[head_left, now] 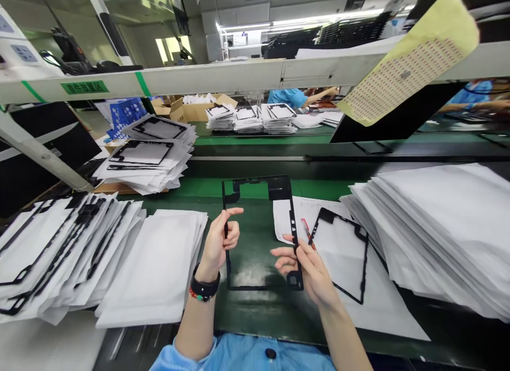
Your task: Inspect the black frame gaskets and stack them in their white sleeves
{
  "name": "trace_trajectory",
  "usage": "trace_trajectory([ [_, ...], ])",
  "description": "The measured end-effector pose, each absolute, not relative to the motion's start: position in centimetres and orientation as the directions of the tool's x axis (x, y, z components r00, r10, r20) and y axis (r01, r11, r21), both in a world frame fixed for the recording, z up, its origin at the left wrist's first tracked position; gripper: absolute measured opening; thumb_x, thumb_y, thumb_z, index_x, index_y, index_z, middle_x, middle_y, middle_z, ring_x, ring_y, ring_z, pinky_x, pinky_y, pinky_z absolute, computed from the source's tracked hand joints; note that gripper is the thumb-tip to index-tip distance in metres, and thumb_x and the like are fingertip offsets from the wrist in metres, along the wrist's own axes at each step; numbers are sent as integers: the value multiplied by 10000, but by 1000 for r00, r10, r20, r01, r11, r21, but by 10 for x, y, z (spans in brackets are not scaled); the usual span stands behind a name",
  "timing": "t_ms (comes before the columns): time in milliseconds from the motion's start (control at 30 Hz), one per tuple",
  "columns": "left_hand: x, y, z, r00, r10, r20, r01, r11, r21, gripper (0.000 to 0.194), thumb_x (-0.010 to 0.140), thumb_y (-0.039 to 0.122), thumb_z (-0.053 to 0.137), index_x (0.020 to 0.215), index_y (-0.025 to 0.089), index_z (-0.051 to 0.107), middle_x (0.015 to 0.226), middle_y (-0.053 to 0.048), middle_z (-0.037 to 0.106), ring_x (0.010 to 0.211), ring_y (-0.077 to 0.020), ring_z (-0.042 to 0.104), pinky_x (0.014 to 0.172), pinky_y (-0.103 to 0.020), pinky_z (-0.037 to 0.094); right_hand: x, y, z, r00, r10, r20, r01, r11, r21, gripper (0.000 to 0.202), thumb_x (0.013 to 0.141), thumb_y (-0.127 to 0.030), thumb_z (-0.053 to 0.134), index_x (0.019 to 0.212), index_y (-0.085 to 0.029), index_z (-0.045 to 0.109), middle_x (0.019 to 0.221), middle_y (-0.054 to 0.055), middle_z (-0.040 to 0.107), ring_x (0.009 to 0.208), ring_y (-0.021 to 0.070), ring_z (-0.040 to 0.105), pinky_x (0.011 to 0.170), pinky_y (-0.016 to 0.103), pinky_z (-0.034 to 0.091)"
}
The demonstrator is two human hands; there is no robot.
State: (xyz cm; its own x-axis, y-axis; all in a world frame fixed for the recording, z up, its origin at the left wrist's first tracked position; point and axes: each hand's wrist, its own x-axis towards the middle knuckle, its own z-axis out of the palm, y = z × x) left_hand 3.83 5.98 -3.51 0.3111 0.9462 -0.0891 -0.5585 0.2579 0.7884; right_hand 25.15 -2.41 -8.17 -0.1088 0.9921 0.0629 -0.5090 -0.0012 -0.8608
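Observation:
A thin black rectangular frame is held up over the green work surface. It has wider dark patches at its top corners and a small block at the lower right. My left hand pinches its left side, with the index finger stretched inward across the opening. On the opposite side, my right hand grips the right edge between thumb and fingers, the other fingers lying behind or inside the opening. A second black frame lies on white sheets to the right of my right hand, near a red pen.
Stacks of white sheets rise at the right. Left of me lie a white sheet pile and sheets layered with black frames. More piles stand behind. A shelf beam crosses overhead, with a yellow dotted sheet hanging from it. Co-workers' blue sleeves show beyond.

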Motion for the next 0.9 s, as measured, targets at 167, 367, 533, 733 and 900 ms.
trace_trajectory([
  [167, 35, 57, -39, 377, 926, -4, -559, 231, 797, 562, 958, 510, 493, 1458, 264, 423, 1377, -101, 568, 1166, -202, 615, 909, -282, 530, 245, -16, -82, 28, 1000, -10, -549, 7, -836, 481, 853, -536, 742, 1153, -207, 560, 1046, 107, 730, 862, 162, 712, 773, 231, 569],
  [367, 35, 57, -64, 393, 917, 68, -501, 152, 852, 458, 962, 471, 494, 1409, 368, 509, 1599, 26, 284, 1468, -233, 306, 1140, -359, 369, 250, -7, -93, 128, 990, -62, -490, 9, -871, 683, 812, -599, 748, 1323, -219, 501, 1241, 126, 659, 1089, 210, 664, 911, 292, 544],
  [533, 36, 56, -80, 249, 968, -5, -377, 102, 921, 630, 783, 389, 768, 1363, 245, 571, 1470, -126, 481, 1179, -264, 627, 950, -329, 513, 249, -3, -103, 135, 988, -74, -408, -12, -913, 784, 793, -659, 724, 1381, -209, 465, 1269, 166, 634, 1122, 260, 651, 970, 374, 530],
  [733, -27, 40, -67, -67, 997, -45, -209, 30, 977, 550, 665, 329, 837, 1140, 98, 684, 1052, -156, 718, 785, -188, 713, 709, -264, 560, 240, -12, -114, -119, 991, -59, -224, -85, -971, 558, 948, -539, 600, 1383, -200, 516, 1331, 168, 591, 1156, 251, 636, 1011, 382, 529],
  [900, -138, 29, -48, -335, 939, -75, -32, 68, 997, 627, 551, 394, 877, 1054, 74, 682, 1018, -156, 726, 730, -144, 673, 688, -223, 547, 265, -21, -113, -114, 991, 73, 2, 73, -997, 441, 980, -484, 548, 1346, -240, 561, 1267, 133, 641, 1104, 252, 667, 951, 341, 574],
])
